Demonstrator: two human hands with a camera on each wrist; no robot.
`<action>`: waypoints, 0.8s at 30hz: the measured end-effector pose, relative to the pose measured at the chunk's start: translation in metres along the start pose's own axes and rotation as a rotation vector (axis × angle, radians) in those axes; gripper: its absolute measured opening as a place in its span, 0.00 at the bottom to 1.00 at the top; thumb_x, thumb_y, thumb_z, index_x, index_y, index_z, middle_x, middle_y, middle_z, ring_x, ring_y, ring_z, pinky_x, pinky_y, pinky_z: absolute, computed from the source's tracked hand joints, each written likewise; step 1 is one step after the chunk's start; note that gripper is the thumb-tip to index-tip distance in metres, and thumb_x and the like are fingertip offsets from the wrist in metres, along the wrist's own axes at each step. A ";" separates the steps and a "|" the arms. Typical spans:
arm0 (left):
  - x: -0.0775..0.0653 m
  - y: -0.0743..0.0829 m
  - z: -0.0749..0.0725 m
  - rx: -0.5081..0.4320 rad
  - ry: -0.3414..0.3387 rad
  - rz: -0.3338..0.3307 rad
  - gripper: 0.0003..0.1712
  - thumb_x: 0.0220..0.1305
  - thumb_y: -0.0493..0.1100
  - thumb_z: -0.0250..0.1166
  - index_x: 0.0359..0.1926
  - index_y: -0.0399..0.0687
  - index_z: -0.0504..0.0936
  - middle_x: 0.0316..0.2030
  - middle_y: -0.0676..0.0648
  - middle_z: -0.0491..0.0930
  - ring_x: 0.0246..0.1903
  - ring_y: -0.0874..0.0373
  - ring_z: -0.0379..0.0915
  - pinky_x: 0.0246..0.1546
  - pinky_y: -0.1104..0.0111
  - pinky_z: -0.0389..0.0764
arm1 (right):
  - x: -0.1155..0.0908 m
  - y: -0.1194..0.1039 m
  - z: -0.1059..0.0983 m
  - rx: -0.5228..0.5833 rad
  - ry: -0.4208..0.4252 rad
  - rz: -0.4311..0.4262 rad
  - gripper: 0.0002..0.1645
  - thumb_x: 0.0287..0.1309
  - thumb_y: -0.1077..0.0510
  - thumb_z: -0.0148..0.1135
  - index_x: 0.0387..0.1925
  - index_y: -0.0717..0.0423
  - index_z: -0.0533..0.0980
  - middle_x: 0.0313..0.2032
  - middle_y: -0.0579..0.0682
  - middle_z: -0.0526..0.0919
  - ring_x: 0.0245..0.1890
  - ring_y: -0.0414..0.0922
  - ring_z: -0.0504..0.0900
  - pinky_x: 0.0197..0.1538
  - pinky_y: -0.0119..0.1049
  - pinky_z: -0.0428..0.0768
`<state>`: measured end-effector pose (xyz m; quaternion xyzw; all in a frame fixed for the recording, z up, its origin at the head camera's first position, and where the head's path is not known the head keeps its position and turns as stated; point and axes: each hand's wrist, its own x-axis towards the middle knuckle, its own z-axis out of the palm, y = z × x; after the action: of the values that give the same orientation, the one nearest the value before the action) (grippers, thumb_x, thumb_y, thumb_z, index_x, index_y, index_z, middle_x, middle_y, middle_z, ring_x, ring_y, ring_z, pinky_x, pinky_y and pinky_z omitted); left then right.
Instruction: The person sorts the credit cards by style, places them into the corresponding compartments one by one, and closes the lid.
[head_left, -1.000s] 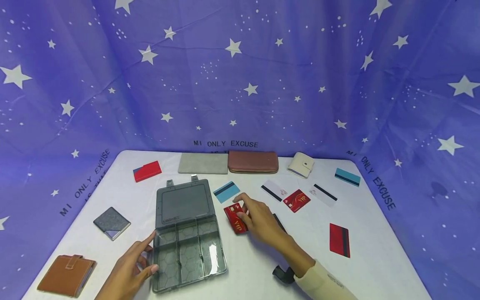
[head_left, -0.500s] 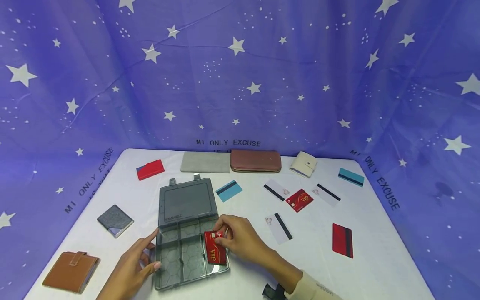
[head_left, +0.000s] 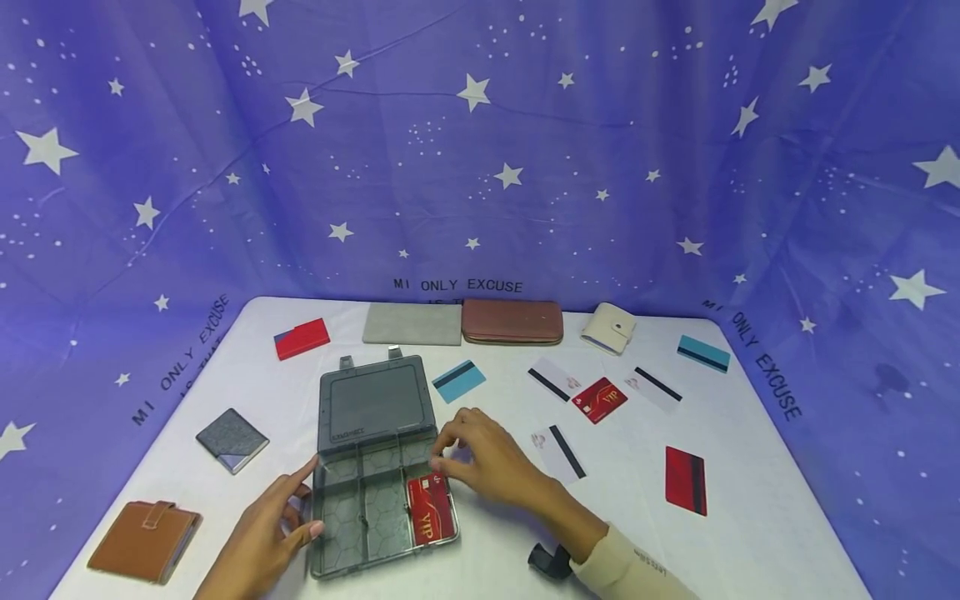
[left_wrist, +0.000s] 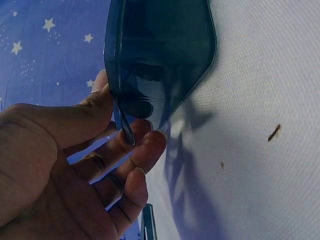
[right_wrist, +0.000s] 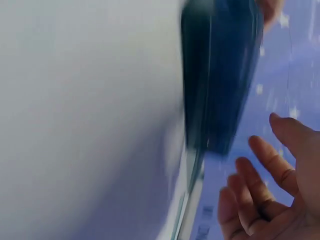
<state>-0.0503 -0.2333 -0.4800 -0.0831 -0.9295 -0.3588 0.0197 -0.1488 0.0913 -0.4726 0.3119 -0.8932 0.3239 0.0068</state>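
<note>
A grey see-through compartment box point(head_left: 377, 404) lies with its lid folded back. My left hand point(head_left: 258, 533) holds the box's left side, index finger at the hinge corner and thumb lower down; in the left wrist view its fingers point(left_wrist: 142, 150) curl at the box's edge. A red VIP card point(head_left: 432, 512) lies in the front right compartment, face up. Over the right edge, just past the card's upper end, is my right hand point(head_left: 491, 458); thumb and index are bent and hold nothing. In the right wrist view its fingers point(right_wrist: 245, 192) stand apart from the box.
A blue card point(head_left: 459, 382) lies right of the lid. White striped cards point(head_left: 558, 454), another red VIP card point(head_left: 600, 401) and a red striped card point(head_left: 686, 481) spread rightward. Wallets point(head_left: 512, 322) line the back; a brown wallet point(head_left: 145, 542) and grey card holder point(head_left: 232, 440) lie left.
My right hand has carried the red VIP card leftward from the table to the box and let it go in the front right compartment. My left hand has stayed on the box.
</note>
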 end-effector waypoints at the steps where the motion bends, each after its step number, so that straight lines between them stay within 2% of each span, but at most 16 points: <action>1: 0.000 0.000 0.000 0.001 0.002 -0.003 0.49 0.50 0.34 0.76 0.73 0.47 0.66 0.42 0.48 0.77 0.27 0.74 0.69 0.25 0.74 0.74 | 0.004 0.006 -0.004 0.037 0.008 0.011 0.10 0.58 0.44 0.70 0.38 0.40 0.82 0.38 0.43 0.80 0.41 0.39 0.75 0.45 0.34 0.72; 5: 0.000 -0.001 -0.001 -0.012 -0.010 -0.033 0.49 0.50 0.34 0.76 0.73 0.48 0.65 0.43 0.47 0.77 0.27 0.73 0.69 0.26 0.73 0.74 | 0.017 0.035 -0.023 0.116 0.080 0.083 0.15 0.57 0.49 0.73 0.43 0.50 0.82 0.41 0.50 0.84 0.41 0.46 0.80 0.47 0.42 0.76; 8: 0.001 -0.002 0.000 -0.023 -0.022 -0.049 0.49 0.51 0.35 0.76 0.74 0.49 0.65 0.44 0.47 0.77 0.27 0.73 0.69 0.26 0.73 0.74 | 0.023 0.060 -0.039 0.112 0.148 0.209 0.18 0.54 0.51 0.75 0.45 0.51 0.82 0.42 0.53 0.84 0.42 0.49 0.80 0.48 0.45 0.77; 12: 0.002 -0.002 0.000 -0.027 -0.022 -0.051 0.49 0.52 0.35 0.76 0.74 0.50 0.65 0.44 0.47 0.77 0.27 0.73 0.69 0.26 0.73 0.73 | 0.025 0.091 -0.063 0.031 0.195 0.433 0.25 0.51 0.49 0.76 0.51 0.49 0.79 0.46 0.55 0.82 0.48 0.53 0.76 0.51 0.48 0.73; 17: 0.001 -0.002 0.002 -0.023 -0.003 -0.015 0.48 0.51 0.35 0.76 0.73 0.48 0.65 0.43 0.46 0.77 0.27 0.73 0.69 0.25 0.74 0.73 | 0.018 0.122 -0.086 -0.094 0.189 0.653 0.36 0.50 0.46 0.76 0.58 0.54 0.74 0.49 0.59 0.75 0.55 0.58 0.70 0.52 0.52 0.71; 20: 0.001 -0.002 0.002 -0.018 0.001 -0.010 0.48 0.51 0.35 0.76 0.73 0.47 0.66 0.43 0.46 0.78 0.27 0.73 0.69 0.25 0.74 0.73 | 0.013 0.133 -0.091 -0.144 0.158 0.724 0.39 0.49 0.44 0.76 0.58 0.58 0.74 0.50 0.61 0.73 0.55 0.60 0.69 0.50 0.54 0.72; 24: 0.002 0.000 0.000 -0.025 -0.022 -0.071 0.48 0.52 0.36 0.76 0.74 0.51 0.65 0.45 0.46 0.78 0.27 0.72 0.69 0.26 0.73 0.73 | 0.010 0.140 -0.090 -0.162 0.131 0.737 0.35 0.48 0.44 0.77 0.53 0.59 0.77 0.50 0.61 0.73 0.53 0.59 0.72 0.49 0.52 0.73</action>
<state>-0.0520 -0.2330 -0.4804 -0.0543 -0.9276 -0.3697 -0.0042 -0.2526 0.2217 -0.4803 -0.0533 -0.9657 0.2525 -0.0283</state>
